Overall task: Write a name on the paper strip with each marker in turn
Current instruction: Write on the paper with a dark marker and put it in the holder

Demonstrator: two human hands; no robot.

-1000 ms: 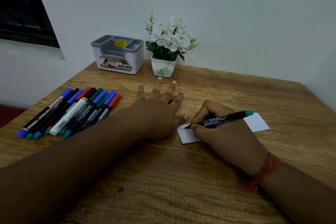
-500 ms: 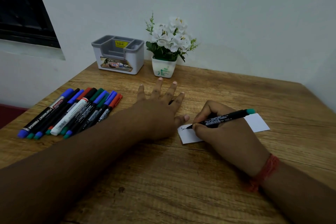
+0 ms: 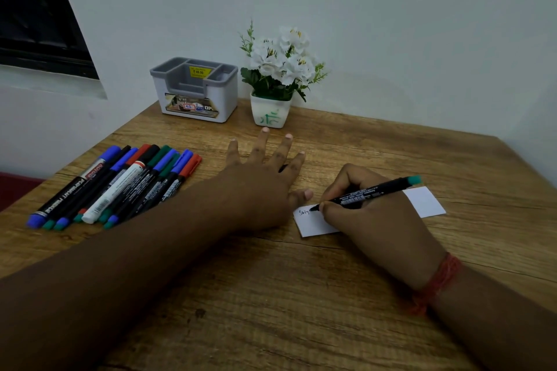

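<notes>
The paper strip (image 3: 425,201) lies right of centre in the frame on the wooden worktop (image 3: 301,295), its left end and right end showing on either side of the right hand (image 3: 373,214) that rests across its middle. That hand pinches a green-capped marker (image 3: 370,191) with curled fingers, the tip touching the strip near its left end, where a few small letters are written. The left hand (image 3: 265,187) lies flat with fingers spread and straight, palm down on the wood, its thumb just beside the strip's left edge. At the left of the frame a row of spare markers (image 3: 120,187) lies side by side, close to the worktop's left edge and near the left forearm. At the back, against the wall, a grey desk organiser (image 3: 196,90) stands beside a white flower pot (image 3: 271,113). Bare wood stretches across the lower frame and along the right, up to the far right edge.
</notes>
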